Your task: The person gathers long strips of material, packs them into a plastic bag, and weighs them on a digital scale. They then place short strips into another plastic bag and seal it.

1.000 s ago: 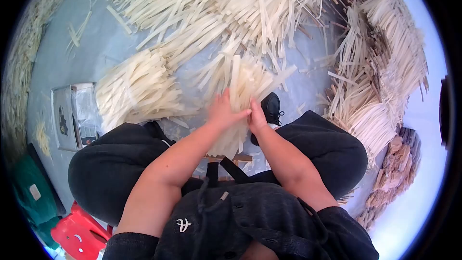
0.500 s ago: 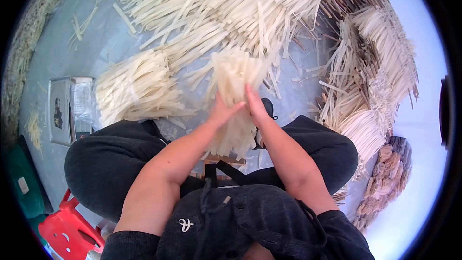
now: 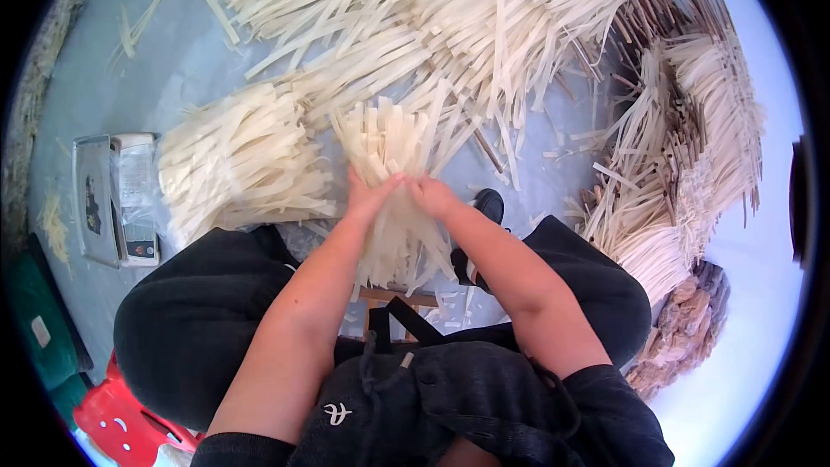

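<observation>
Between my knees I grip a bundle of pale, flat strips (image 3: 393, 242) that look like dried wide noodles. My left hand (image 3: 368, 196) wraps round its left side and my right hand (image 3: 431, 195) round its right, with the thumbs meeting over the middle. The strip ends fan out above and below my hands. To the left lies a bigger bundle of the same strips (image 3: 242, 160), partly under clear plastic. Beyond my hands spreads a thick heap of loose strips (image 3: 389, 22).
A scale with a metal plate (image 3: 97, 199) stands at the left. Strips and thin brown sticks (image 3: 692, 130) are piled along the right. A red stool (image 3: 121, 415) and a green container (image 3: 43, 329) are at lower left. A brown bundle (image 3: 683, 329) lies at lower right.
My hands have closed in from the sides of the bundle, thumbs now together around its middle. The bundle has shifted slightly left, its upper ends more spread, and the camera view has moved a little.
</observation>
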A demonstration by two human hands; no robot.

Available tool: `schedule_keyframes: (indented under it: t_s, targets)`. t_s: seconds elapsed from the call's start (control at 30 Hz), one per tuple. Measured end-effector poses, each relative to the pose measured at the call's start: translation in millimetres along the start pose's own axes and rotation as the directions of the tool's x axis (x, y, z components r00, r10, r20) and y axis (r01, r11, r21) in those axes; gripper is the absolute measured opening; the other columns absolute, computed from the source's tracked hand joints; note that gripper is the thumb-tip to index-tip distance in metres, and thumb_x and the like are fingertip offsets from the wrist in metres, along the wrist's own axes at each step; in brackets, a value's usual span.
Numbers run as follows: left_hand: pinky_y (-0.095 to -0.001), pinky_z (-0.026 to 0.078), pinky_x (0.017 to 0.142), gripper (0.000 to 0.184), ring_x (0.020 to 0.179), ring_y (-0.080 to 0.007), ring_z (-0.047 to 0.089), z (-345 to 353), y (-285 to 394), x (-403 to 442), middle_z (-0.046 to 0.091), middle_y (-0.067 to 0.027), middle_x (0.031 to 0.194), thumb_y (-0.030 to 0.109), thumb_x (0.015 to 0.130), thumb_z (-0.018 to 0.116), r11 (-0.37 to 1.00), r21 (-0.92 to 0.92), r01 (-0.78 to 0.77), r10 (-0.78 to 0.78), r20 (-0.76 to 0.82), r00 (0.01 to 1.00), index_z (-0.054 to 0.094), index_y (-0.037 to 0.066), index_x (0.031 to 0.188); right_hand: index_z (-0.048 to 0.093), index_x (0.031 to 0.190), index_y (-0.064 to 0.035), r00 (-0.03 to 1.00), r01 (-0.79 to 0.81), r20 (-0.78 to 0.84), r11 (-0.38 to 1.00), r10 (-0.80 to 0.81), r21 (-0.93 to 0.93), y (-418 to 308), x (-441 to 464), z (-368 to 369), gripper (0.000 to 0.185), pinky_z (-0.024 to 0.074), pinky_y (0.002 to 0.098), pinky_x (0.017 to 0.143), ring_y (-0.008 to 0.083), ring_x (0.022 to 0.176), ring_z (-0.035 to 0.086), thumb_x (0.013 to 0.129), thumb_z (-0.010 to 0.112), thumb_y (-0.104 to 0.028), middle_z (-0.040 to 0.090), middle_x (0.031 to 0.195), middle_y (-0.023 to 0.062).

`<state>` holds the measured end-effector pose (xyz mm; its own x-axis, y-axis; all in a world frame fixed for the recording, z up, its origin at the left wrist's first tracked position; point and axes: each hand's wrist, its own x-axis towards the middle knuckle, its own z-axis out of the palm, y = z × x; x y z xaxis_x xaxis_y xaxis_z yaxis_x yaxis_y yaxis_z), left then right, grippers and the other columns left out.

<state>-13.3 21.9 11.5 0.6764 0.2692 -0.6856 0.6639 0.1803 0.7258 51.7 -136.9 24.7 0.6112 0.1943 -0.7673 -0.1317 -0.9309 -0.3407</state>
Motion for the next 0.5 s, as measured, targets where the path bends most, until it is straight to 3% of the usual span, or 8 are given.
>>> schedule_keyframes:
  t_s: [0.07,0.13,0.2,0.27,0.3,0.4,0.47,0.5]
  targets:
    - [-0.0384,0.043,0.102,0.107,0.121,-0.0293,0.052,0.0,-17.3,10.2,0.048,-0.0216,0.134,0.036,0.068,0.086,1.0,0.001,0.022,-0.022,-0.074,0.997,0.019,0.0,0.144,0.041,0.139,0.006,0.999,0.042,0.01,0.999,-0.042,-0.027,3.1,1.4,-10.2,0.082,0.0411,0.0387,0.103,0.034,0.117,0.057,0.089,0.052,-0.058,0.061,0.122,0.0235]
    - [-0.0381,0.044,0.101,0.106,0.12,-0.0288,0.053,-1.8,-16.1,8.9,0.05,-0.0212,0.133,0.035,0.068,0.086,1.0,0.027,0.015,-0.013,-0.076,0.997,0.021,0.001,0.144,0.045,0.136,0.0019,0.961,0.202,0.191,0.979,-0.198,-0.001,4.5,14.1,-42.0,0.091,0.042,0.042,0.102,0.0367,0.121,0.054,0.076,0.064,-0.063,0.06,0.122,0.0271]
    - [-0.0378,0.045,0.1,0.105,0.12,-0.0283,0.053,-5.5,-12.9,8.1,0.051,-0.0208,0.131,0.033,0.067,0.087,0.998,0.056,0.006,-0.001,-0.086,0.996,0.022,0.002,0.144,0.049,0.134,-0.0012,0.995,0.094,0.025,0.978,-0.1,0.187,-17.7,20.2,-74.7,0.095,0.042,0.0405,0.103,0.0348,0.122,0.054,0.065,0.074,-0.062,0.061,0.122,0.0246]
    - [-0.039,0.044,0.099,0.103,0.118,-0.0324,0.055,-6.0,-12.9,5.6,0.052,-0.0236,0.129,0.034,0.061,0.089,0.999,-0.034,0.002,-0.005,-0.089,0.996,0.031,-0.002,0.138,0.059,0.122,-0.003,0.944,-0.007,-0.31,0.949,0.109,0.314,-23.1,42.3,-81.6,0.071,0.0449,0.0402,0.099,0.034,0.116,0.058,0.075,0.069,-0.055,0.064,0.117,0.0223]
    - [-0.039,0.044,0.099,0.103,0.118,-0.0324,0.055,-5.3,-16.0,7.0,0.052,-0.0236,0.129,0.034,0.061,0.089,0.999,-0.035,0.007,-0.01,-0.091,0.996,0.031,-0.002,0.138,0.059,0.122,-0.003,0.946,-0.009,-0.305,0.95,0.109,0.312,-21.0,54.2,-84.9,0.071,0.0449,0.0402,0.099,0.034,0.116,0.058,0.075,0.069,-0.055,0.064,0.117,0.0223]
    - [-0.0391,0.044,0.1,0.103,0.118,-0.0318,0.054,-4.6,-21.6,11.4,0.052,-0.023,0.129,0.033,0.062,0.089,0.999,-0.048,-0.002,-0.002,-0.084,0.996,0.03,-0.002,0.138,0.062,0.111,-0.0022,0.842,0.028,-0.52,0.951,0.143,0.307,-23.5,67.3,-86.6,0.051,0.0514,0.0411,0.087,0.0322,0.098,0.066,0.083,0.064,-0.045,0.068,0.108,0.0193]
    - [-0.0387,0.043,0.101,0.103,0.119,-0.0315,0.053,-2.3,-20.9,7.5,0.052,-0.0225,0.13,0.033,0.062,0.089,0.996,-0.06,-0.065,0.057,-0.13,0.99,0.03,-0.002,0.138,0.06,0.108,-0.0007,0.985,-0.058,-0.162,0.998,0.06,0.016,-27.5,52.4,-81.1,0.042,0.0541,0.042,0.073,0.031,0.079,0.069,0.087,0.059,-0.037,0.069,0.1,0.0185]
    - [-0.0387,0.043,0.101,0.103,0.119,-0.0315,0.053,-3.0,-15.9,4.4,0.052,-0.0225,0.13,0.033,0.062,0.089,0.996,-0.063,-0.062,0.053,-0.131,0.99,0.03,-0.002,0.138,0.06,0.108,-0.0007,0.985,-0.059,-0.159,0.998,0.06,0.013,-28.3,45.3,-80.8,0.042,0.0541,0.042,0.073,0.031,0.079,0.069,0.087,0.059,-0.037,0.069,0.1,0.0185]
